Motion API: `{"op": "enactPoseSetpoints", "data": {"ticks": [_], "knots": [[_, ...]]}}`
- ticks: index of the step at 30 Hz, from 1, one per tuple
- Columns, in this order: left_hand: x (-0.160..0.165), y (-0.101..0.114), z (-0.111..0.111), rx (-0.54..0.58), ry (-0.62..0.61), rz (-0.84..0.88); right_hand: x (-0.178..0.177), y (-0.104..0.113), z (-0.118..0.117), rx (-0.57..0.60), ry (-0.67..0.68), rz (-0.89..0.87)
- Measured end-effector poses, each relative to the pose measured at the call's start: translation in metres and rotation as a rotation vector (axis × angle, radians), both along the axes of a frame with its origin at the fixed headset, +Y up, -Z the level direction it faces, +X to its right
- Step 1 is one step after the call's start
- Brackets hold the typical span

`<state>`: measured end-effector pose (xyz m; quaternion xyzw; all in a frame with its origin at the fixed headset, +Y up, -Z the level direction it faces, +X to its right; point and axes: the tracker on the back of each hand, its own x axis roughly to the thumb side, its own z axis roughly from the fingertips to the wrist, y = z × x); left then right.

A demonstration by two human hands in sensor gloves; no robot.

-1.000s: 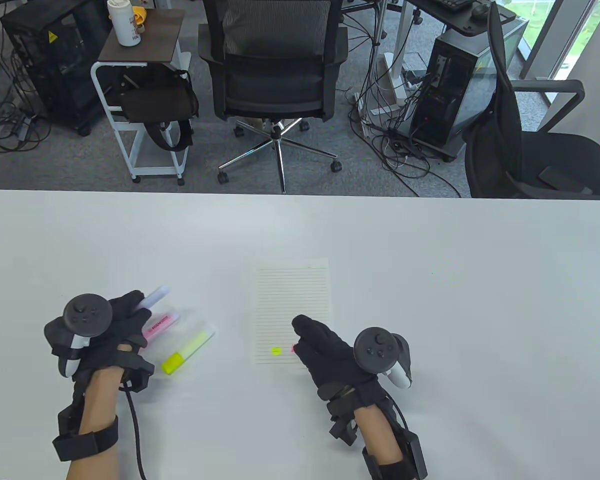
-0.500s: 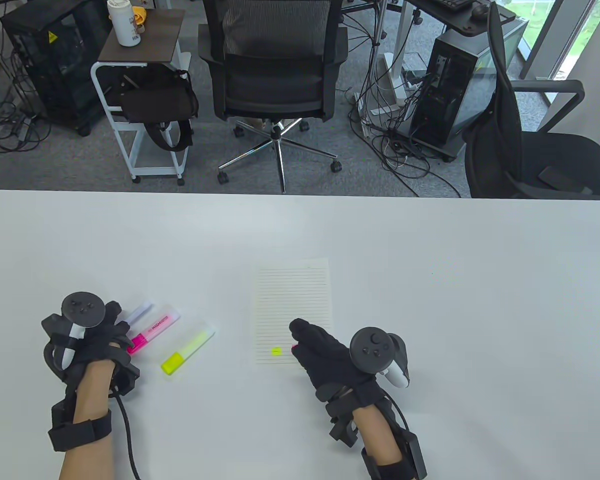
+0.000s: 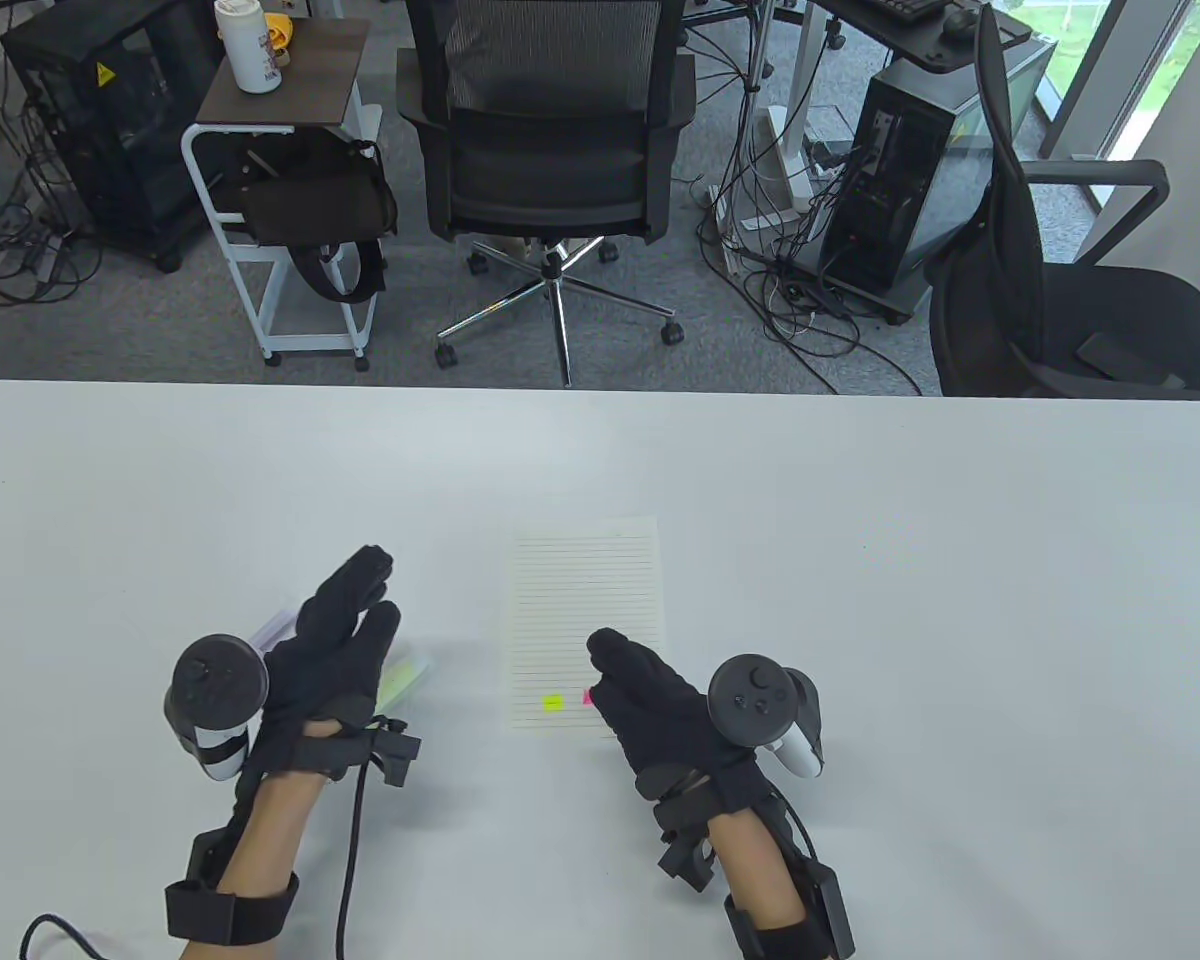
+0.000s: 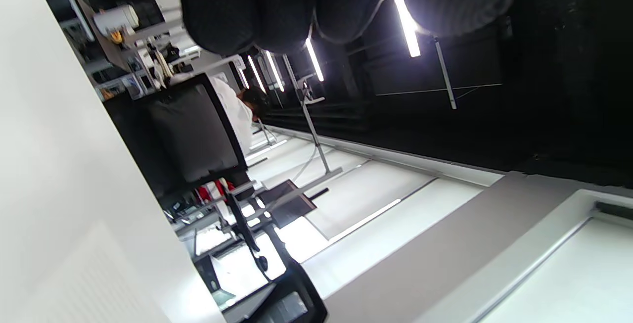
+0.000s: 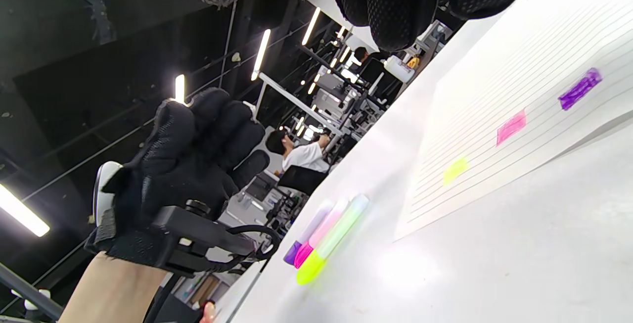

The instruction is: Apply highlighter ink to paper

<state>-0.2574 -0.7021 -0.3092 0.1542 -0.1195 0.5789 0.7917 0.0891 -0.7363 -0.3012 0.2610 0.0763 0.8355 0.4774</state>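
A lined paper sheet (image 3: pixel 585 590) lies mid-table with a yellow mark (image 3: pixel 553 702) and a pink mark (image 3: pixel 588 698) near its bottom edge. The right wrist view shows the sheet (image 5: pixel 519 66) with a yellow mark (image 5: pixel 455 169), a pink mark (image 5: pixel 511 126) and a purple mark (image 5: pixel 579 88). Three capped highlighters lie side by side left of the sheet: purple (image 5: pixel 309 236), pink (image 5: pixel 321 234), yellow (image 5: pixel 339 234). My left hand (image 3: pixel 365 590) hovers above them with straight fingers, holding nothing. My right hand (image 3: pixel 625 675) rests on the sheet's lower right corner, fingers loosely bent and empty.
The white table (image 3: pixel 860 500) stretches wide around the sheet. Beyond its far edge stand an office chair (image 3: pixel 550 150), a small side cart (image 3: pixel 280 200) and a second chair (image 3: pixel 1080 300) at the right.
My left hand laid the purple highlighter down beside the pink one, let go, then rose and moved right over the highlighters with fingers straightened. The right hand has barely shifted.
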Motion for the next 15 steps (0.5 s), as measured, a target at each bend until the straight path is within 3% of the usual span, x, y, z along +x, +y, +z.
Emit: {"op": "enactPoseSetpoints", "data": {"ticks": [4,15], "knots": [[0.021,-0.010,-0.001,-0.026,-0.114,0.042,0.002,0.000,0.000,0.004,-0.007,-0.006],[0.042,-0.018,0.001,-0.012,-0.217,0.024,-0.002,-0.004,0.000,-0.007,0.007,0.006]]}}
